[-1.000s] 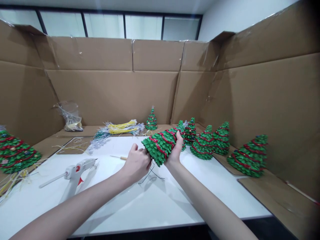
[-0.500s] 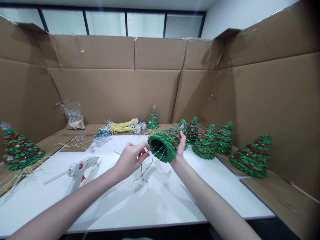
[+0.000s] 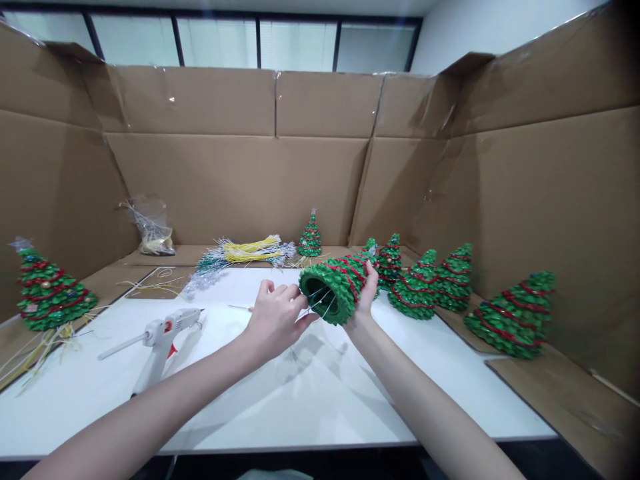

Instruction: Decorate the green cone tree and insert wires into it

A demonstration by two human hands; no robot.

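A green Christmas tree (image 3: 345,273) with red garland lies tilted in the air, its round hollow base facing me. My right hand (image 3: 367,293) is closed round its right side, near the upper part. At the opening, my left hand (image 3: 279,312) is closed in a pinch on thin wires (image 3: 327,303) that come out of the hollow. The fingertips partly hide where these wires run. Behind the left hand a thin pointed tool (image 3: 240,307) lies on the white table (image 3: 280,407).
A white glue gun (image 3: 167,337) stands at left. Other trees stand at left (image 3: 53,290), at the back (image 3: 310,237) and at right (image 3: 515,317). Bundled yellow and white wires (image 3: 255,250) and a plastic bag (image 3: 153,227) lie along the back. Cardboard walls (image 3: 230,180) surround the table.
My left hand has turned and moved slightly right, closer to the tree's opening. The dark wires that hung below it no longer show. The right hand still holds the tree.
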